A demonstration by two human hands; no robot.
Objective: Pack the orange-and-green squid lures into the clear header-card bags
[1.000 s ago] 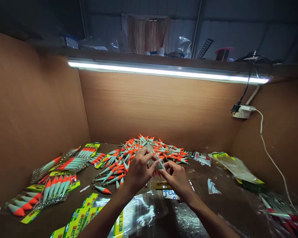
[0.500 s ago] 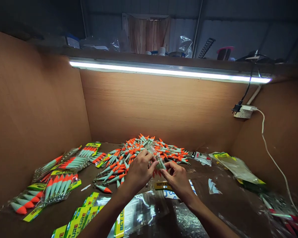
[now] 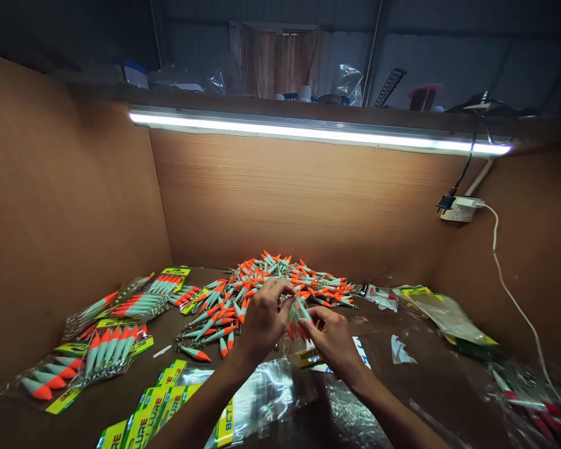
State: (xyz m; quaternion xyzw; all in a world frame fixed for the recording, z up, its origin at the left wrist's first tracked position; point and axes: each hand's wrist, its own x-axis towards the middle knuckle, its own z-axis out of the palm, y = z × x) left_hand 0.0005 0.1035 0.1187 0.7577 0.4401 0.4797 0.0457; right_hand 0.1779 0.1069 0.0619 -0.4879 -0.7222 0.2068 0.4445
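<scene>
While both hands, left hand [image 3: 262, 321] and right hand [image 3: 334, 337], pinch one clear lure packet [image 3: 299, 318], yellow headers [image 3: 143, 421] read "BCT LURE".

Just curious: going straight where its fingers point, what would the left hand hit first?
Likely the lure packet the left hand pinches, then the loose lure pile; depth is unclear.
</scene>
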